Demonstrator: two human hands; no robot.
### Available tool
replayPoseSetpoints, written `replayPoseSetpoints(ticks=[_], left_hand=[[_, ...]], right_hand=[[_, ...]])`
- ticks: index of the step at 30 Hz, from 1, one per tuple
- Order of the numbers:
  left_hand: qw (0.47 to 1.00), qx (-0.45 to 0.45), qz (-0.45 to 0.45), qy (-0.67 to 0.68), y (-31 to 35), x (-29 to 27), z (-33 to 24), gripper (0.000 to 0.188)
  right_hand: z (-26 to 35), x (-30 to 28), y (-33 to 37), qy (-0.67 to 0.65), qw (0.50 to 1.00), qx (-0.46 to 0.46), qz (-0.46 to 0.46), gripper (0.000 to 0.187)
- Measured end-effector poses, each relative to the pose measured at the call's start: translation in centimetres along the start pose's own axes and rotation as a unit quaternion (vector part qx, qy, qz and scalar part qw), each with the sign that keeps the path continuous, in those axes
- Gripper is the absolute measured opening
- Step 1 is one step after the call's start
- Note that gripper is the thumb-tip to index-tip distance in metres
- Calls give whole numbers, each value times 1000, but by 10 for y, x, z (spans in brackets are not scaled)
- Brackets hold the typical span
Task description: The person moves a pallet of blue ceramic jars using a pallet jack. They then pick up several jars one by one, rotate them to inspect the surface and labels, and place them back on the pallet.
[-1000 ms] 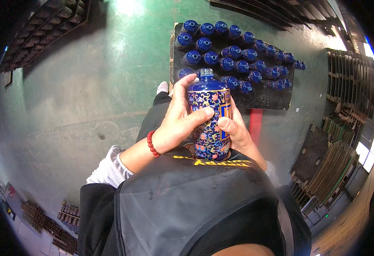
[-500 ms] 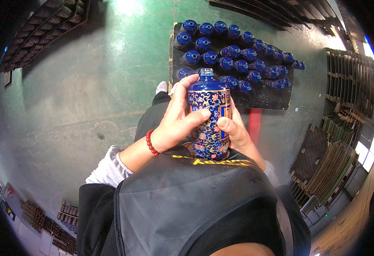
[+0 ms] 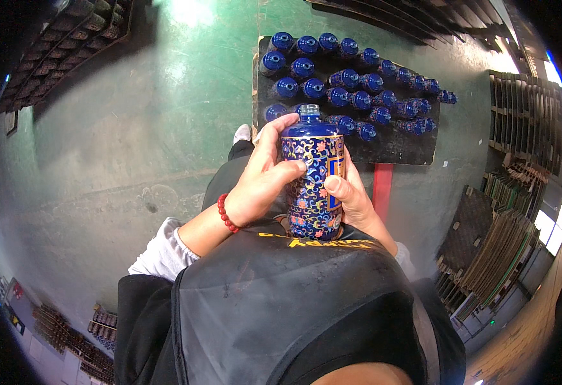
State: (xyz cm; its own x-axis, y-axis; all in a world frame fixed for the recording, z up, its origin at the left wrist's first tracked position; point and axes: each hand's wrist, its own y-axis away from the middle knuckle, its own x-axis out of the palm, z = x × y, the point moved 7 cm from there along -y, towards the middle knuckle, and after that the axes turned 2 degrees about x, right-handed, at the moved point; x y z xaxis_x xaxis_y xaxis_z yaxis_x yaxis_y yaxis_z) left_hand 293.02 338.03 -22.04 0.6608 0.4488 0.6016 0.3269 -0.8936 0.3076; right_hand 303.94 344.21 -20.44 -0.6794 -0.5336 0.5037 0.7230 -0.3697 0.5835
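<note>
Looked down on a scuffed green-grey floor (image 3: 133, 147), brightly lit near the top of the view, with dark racks (image 3: 69, 51) at upper left and stacked boards (image 3: 493, 256) at lower right. Saw a dark board (image 3: 409, 152) farther out, bearing blue bottles (image 3: 313, 88) in loose rows, and a red strip (image 3: 382, 192) running from its near edge. Found 1 patterned bottle (image 3: 313, 199) held in front of the black apron (image 3: 242, 308), between left hand (image 3: 262, 184) and right hand (image 3: 359, 204). Noted its long axis running outward, almost straight up the view, with glassy neck (image 3: 309, 110) pointing away and base toward the apron; could not tell whether touching it. Saw the gold-framed panel (image 3: 336, 165) turned somewhat right. Grasped the patterned bottle with 2 hands: from the left, thumb across the front, index finger up by the bottle's shoulder; from the right, thumb laid over the panel. Followed the floor stretching wide leftward, past a pale shoe (image 3: 242, 133) and the red beaded bracelet (image 3: 226, 212). Saw the neck overlap the dark board in view; could not judge the gap between
</note>
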Motion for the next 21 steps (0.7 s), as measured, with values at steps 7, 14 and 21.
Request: replayPoseSetpoints(ticks=[7,14,21], left_hand=[[1000,-12,-1,4,-5,4,0,71],[999,-13,1,-30,-9,11,1,69],[998,-57,9,34,-14,10,7,66]], right_hand=[[3,-2,1,-11,1000,4,-4,83],[2,-10,-2,-5,1000,-2,-12,81],[-2,-14,1,-43,999,-7,-12,77]])
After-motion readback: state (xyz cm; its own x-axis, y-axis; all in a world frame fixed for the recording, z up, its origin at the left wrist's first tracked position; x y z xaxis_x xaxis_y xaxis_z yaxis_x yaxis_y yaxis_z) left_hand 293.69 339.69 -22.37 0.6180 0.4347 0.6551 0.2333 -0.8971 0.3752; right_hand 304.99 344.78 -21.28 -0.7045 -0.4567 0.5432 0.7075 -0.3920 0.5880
